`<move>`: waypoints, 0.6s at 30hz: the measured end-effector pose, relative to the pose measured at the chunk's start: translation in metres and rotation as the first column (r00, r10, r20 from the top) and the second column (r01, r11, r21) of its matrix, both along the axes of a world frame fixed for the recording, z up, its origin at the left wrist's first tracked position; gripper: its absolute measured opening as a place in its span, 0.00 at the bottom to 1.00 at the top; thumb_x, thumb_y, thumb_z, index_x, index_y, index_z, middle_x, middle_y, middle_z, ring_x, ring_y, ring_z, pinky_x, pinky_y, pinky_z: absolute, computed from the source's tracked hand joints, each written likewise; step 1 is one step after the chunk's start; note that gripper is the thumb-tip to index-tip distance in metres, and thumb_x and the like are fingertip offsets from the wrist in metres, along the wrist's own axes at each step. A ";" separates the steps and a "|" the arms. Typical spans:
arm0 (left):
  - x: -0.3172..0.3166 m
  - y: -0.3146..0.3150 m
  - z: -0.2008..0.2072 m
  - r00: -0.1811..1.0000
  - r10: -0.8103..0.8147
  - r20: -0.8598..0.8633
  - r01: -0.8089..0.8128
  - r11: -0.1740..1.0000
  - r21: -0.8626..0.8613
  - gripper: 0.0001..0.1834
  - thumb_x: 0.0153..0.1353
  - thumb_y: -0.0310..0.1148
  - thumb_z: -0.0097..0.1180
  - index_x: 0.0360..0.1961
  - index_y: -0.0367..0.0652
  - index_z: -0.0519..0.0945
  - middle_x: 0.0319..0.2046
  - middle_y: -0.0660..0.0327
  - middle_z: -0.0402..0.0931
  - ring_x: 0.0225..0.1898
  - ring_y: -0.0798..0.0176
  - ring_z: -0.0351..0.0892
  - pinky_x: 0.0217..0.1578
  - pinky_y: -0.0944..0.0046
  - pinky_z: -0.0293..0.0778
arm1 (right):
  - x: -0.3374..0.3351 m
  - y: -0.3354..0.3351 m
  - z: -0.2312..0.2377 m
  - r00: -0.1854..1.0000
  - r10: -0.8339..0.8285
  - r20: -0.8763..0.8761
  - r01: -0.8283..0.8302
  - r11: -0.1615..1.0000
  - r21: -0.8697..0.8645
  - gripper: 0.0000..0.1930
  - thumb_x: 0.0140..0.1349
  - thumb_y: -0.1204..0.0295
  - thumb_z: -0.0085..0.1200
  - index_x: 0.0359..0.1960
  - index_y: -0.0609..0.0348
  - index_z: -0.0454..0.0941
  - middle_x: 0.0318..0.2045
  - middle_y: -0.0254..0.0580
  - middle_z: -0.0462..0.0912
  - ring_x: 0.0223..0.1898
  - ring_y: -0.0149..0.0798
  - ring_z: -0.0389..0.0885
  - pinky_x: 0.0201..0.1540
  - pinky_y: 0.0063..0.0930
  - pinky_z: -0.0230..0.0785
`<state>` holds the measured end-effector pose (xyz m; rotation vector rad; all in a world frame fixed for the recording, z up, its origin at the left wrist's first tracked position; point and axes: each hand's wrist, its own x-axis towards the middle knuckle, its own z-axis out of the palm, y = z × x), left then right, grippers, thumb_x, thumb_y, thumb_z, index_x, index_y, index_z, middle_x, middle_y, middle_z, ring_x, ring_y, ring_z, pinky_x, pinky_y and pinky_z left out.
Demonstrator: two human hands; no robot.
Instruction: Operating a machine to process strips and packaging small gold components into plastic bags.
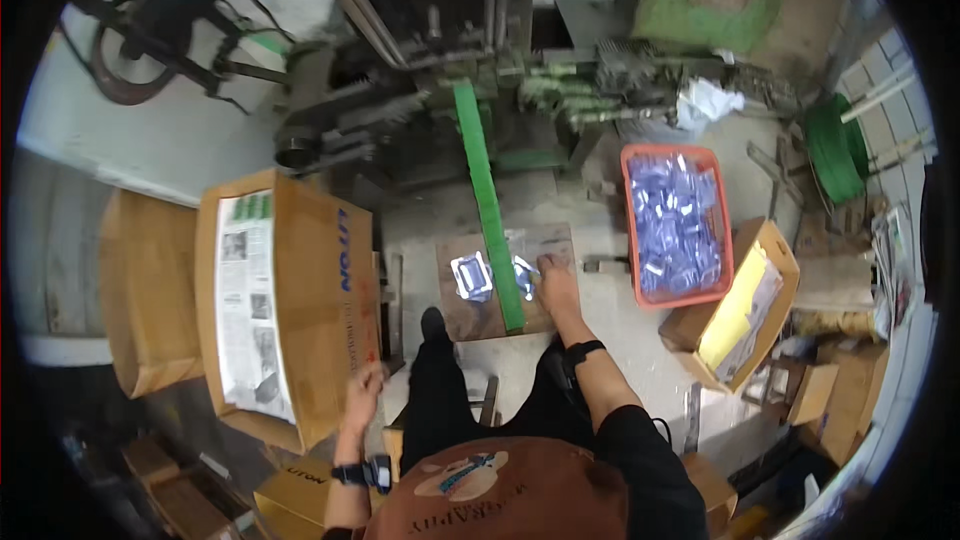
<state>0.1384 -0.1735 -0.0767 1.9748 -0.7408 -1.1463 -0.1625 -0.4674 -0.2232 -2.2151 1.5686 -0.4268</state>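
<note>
My right hand (557, 288) rests over the right part of a wooden board (463, 323), its fingers curled at the edge of a clear plastic piece (523, 278). Across the board runs a long green strip (485, 197) that slants up to the machine. Left of the strip lies a small group of shiny clear plastic pieces (472, 277). My left hand (366, 388) is closed low beside the large cardboard box (322, 310), away from the board; whatever its fingers may hold is hidden.
At right stands a red basket (728, 275) full of clear plastic pieces, with an open carton (690, 332) holding yellow paper beside it. A dark greasy machine (430, 105) spans the back. A green wire coil (838, 150) is at far right. Newspaper (248, 305) covers the large box's contents.
</note>
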 end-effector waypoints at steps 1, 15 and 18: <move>0.000 -0.034 0.036 0.999 -0.026 0.041 0.024 0.999 0.046 0.10 0.63 0.29 0.46 0.42 0.37 0.76 0.28 0.67 0.74 0.28 0.73 0.71 0.30 0.72 0.67 | 0.003 0.032 -0.002 0.999 -0.019 -0.028 0.021 0.999 0.044 0.15 0.54 0.66 0.54 0.44 0.55 0.77 0.45 0.45 0.78 0.43 0.54 0.77 0.46 0.40 0.70; -0.037 -0.061 -0.111 0.815 -0.287 -0.503 0.204 0.955 -0.213 0.15 0.65 0.32 0.46 0.48 0.36 0.75 0.43 0.56 0.78 0.43 0.64 0.78 0.43 0.68 0.72 | 0.011 0.063 -0.022 0.944 -0.025 -0.330 -0.031 0.986 -0.162 0.10 0.47 0.78 0.52 0.33 0.68 0.72 0.33 0.61 0.77 0.29 0.55 0.80 0.31 0.44 0.74; -0.042 -0.018 -0.125 0.693 -0.175 -0.699 0.212 0.977 -0.034 0.15 0.64 0.34 0.47 0.47 0.35 0.74 0.44 0.54 0.78 0.44 0.60 0.79 0.44 0.66 0.73 | 0.002 0.068 0.006 0.954 -0.039 -0.298 0.000 0.992 -0.130 0.13 0.47 0.77 0.53 0.36 0.69 0.72 0.31 0.62 0.79 0.30 0.55 0.81 0.33 0.43 0.74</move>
